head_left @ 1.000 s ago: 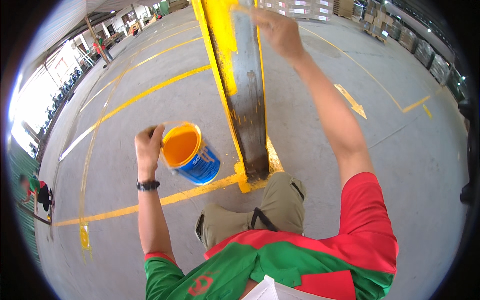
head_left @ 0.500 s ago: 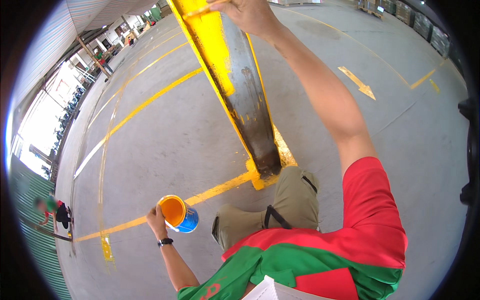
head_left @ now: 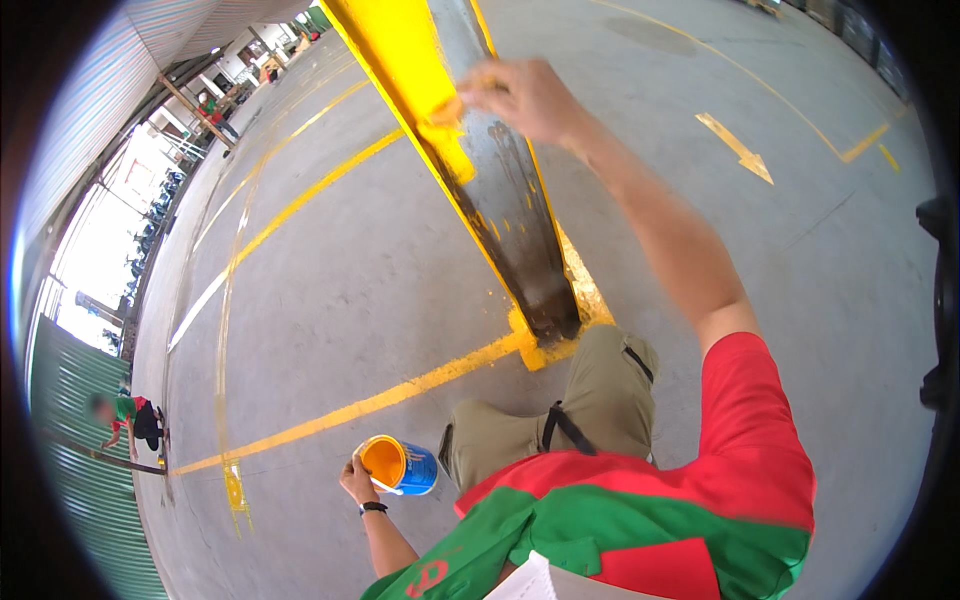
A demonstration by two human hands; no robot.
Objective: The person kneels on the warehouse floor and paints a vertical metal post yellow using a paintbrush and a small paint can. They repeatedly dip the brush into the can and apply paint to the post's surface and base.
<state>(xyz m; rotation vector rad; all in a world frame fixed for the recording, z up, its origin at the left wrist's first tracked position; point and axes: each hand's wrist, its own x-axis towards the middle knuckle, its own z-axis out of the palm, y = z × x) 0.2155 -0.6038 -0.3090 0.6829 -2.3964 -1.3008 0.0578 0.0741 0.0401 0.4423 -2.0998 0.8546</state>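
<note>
My left hand (head_left: 357, 483) grips the rim of a blue paint can (head_left: 421, 470), its mouth tilted toward me and orange-yellow paint inside. In my right hand (head_left: 530, 102), somewhat blurred, is a paintbrush (head_left: 452, 110) whose end lies against the yellow-coated inner face of a steel column (head_left: 490, 165). Fresh yellow covers the left and upper part of that channel-shaped face. Bare grey metal shows on its right, and the lower end is dark brown with a few yellow streaks. My fingers hide part of the brush.
Yellow floor lines (head_left: 400, 392) run from the column's base, where paint is spattered. A painted arrow (head_left: 735, 148) marks the floor at right. At far left a person (head_left: 130, 420) crouches by a green corrugated wall (head_left: 85, 480). My bent knees (head_left: 610, 385) are close to the column.
My right hand has moved down the column with the paintbrush. The paint can appears lower and further right, while the whole view has shifted slightly.
</note>
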